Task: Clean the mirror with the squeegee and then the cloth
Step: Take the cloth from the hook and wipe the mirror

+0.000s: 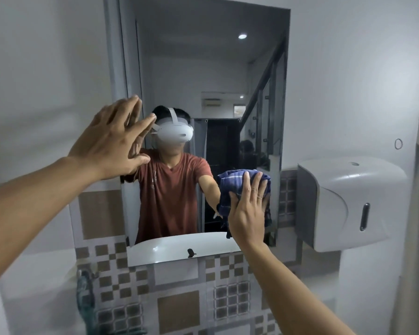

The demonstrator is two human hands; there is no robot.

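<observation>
The tall wall mirror (203, 68) fills the middle of the head view and reflects a person in a red shirt with a white headset. My right hand (248, 209) presses a bunched blue checked cloth (230, 182) flat against the mirror's lower right part, fingers spread over it. Part of the cloth hangs below my palm. My left hand (111, 143) rests with spread fingers on the mirror's left edge at mid height and holds nothing. No squeegee is in view.
A white paper dispenser (348, 204) is mounted on the wall right of the mirror, close to my right hand. A strip of patterned brown and grey tiles (179, 293) runs below the mirror. A dark tap (85, 281) shows at lower left.
</observation>
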